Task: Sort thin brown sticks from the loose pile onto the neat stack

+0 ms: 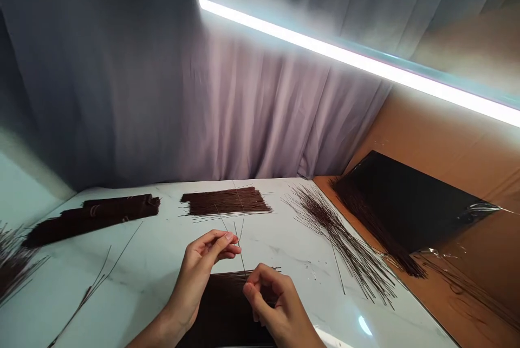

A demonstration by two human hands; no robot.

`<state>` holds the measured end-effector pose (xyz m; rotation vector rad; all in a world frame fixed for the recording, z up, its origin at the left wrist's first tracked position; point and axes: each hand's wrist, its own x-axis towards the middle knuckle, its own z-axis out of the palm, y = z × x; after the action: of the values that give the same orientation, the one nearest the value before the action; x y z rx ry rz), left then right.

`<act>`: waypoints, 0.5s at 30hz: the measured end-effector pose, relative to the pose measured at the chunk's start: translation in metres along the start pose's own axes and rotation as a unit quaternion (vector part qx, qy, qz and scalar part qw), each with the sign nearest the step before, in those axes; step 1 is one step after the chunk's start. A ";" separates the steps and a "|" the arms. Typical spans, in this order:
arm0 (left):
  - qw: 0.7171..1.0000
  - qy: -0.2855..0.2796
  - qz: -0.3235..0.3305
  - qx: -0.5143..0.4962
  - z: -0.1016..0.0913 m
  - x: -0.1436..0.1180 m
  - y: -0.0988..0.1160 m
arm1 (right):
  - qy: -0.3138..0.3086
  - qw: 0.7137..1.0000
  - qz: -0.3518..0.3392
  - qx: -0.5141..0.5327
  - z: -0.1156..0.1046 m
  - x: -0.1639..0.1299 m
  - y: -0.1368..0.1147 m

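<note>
My left hand (207, 258) pinches a thin dark brown stick (238, 233) that forks into fine branches near its top. The lower end of the same stick runs down to my right hand (273, 299), whose thumb and forefinger close on it. Both hands hover over a dense dark pile of sticks (221, 304) at the table's near edge, and they partly hide it. Beyond them a flat brown bundle of straight sticks (227, 201) lies across the table.
Tied dark bundles (109, 210) lie at the left. Branched sticks (87, 291) rest nearer, on the white marbled table (138, 272). A loose fan of sticks (345, 234) spreads at the right. Beside the table, a black sheet (414, 202) lies on brown cardboard. A bright tube light (345, 56) hangs above.
</note>
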<state>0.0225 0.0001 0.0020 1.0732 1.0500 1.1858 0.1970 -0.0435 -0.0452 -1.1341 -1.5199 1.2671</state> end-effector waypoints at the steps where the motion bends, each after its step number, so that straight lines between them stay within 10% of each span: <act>1: 1.000 0.003 0.006 0.010 -0.002 0.001 -0.002 | 0.000 1.000 0.002 0.005 -0.001 0.001 0.001; 10: 0.982 -0.027 0.071 0.172 -0.027 0.032 -0.013 | 0.019 0.989 -0.040 -0.140 -0.009 0.002 0.006; 15: 0.912 -0.027 0.168 0.372 -0.082 0.085 -0.028 | 0.144 0.873 -0.115 -0.452 -0.076 0.007 0.004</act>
<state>-0.0458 0.0886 -0.0441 1.9333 1.3528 1.0166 0.2690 -0.0190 -0.0382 -1.5523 -1.9818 0.1416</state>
